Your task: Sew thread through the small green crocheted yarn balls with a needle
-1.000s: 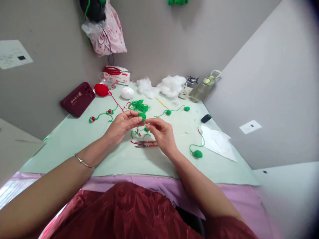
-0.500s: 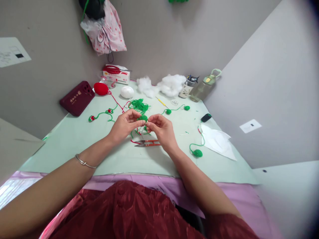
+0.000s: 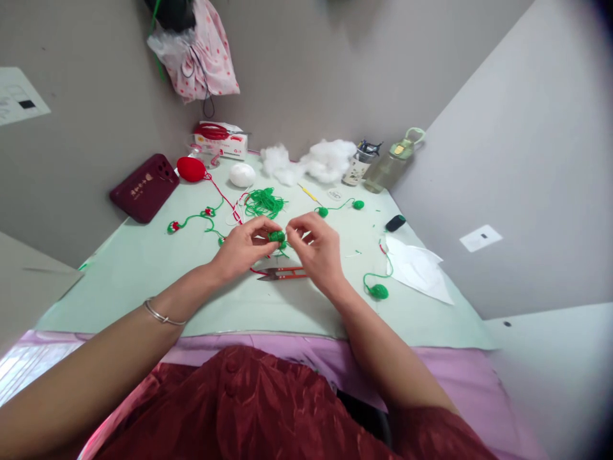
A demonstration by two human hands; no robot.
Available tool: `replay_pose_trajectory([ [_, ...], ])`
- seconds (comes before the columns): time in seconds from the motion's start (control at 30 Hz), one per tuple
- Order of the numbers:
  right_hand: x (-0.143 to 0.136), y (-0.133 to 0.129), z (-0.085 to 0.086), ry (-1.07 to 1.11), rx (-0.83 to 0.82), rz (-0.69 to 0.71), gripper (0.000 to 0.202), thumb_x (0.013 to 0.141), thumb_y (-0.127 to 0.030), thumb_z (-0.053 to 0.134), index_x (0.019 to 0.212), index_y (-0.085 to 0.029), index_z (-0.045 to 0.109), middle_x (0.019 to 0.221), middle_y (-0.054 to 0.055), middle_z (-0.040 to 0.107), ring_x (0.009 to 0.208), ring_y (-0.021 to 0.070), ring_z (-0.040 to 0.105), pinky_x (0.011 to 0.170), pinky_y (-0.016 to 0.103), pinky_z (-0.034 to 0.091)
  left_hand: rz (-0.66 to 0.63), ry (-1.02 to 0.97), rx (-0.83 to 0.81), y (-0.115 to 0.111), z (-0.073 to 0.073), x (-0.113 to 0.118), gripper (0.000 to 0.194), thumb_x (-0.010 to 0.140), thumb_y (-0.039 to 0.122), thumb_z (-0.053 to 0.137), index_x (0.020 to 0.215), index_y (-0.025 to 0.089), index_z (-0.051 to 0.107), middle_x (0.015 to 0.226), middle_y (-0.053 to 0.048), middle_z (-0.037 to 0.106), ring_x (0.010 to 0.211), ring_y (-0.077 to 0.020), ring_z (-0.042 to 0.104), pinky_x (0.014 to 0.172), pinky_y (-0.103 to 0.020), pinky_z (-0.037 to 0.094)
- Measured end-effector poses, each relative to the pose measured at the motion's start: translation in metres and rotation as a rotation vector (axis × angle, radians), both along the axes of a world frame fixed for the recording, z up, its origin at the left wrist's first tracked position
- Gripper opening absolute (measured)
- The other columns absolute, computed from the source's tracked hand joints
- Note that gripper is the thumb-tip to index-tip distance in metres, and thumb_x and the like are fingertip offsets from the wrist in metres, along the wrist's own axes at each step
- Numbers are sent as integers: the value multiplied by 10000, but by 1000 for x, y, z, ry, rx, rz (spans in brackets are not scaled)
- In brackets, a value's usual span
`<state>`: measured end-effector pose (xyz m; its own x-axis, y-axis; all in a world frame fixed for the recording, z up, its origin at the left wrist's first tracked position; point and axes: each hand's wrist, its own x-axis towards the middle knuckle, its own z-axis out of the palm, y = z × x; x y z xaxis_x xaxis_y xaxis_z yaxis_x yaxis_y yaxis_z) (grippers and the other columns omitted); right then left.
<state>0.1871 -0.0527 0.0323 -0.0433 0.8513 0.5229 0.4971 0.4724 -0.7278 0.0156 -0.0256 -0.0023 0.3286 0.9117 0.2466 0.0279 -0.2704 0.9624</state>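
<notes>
Over the middle of the table, my left hand [image 3: 244,248] pinches a small green crocheted piece [image 3: 276,236] between thumb and fingers. Just to its right, my right hand [image 3: 316,246] has thumb and forefinger pinched close to the piece; what is between those fingertips is too small to make out. Orange-handled thread snips [image 3: 282,275] lie on the table below my hands, their blades pointing left. A loose bundle of green yarn [image 3: 265,202] rests behind my hands. Short green and red yarn ends lie under my fingers.
Red yarn ball [image 3: 191,169], white yarn ball [image 3: 242,175] and white stuffing [image 3: 328,161] line the back. A maroon phone [image 3: 146,187] lies left. A bottle [image 3: 395,163], black object [image 3: 395,223], white sheet [image 3: 419,268] and green ball [image 3: 378,291] are right.
My right hand has moved slightly up and away from the green piece, opening a small gap. The piece has turned and sits slightly lower in my left hand. The view has shifted slightly.
</notes>
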Motion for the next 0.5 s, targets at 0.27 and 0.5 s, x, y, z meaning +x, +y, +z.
replay_pose_trajectory([
  [0.27,16,5,21,624,-550,308,279,862,-442,676,855,-223,503,596,-58,598,460,90,544,456,198,430,-14,197,57,-2,5,-4,293,776,252,648,1061,213,703,1090,-58,608,970,-201,631,866,-373,566],
  [0.5,52,22,30,905,-301,58,337,811,-327,763,732,-207,458,544,-118,252,427,34,222,385,165,231,-24,206,-17,-1,5,-4,263,751,271,666,1002,197,693,955,-50,642,785,-191,667,738,-363,567],
])
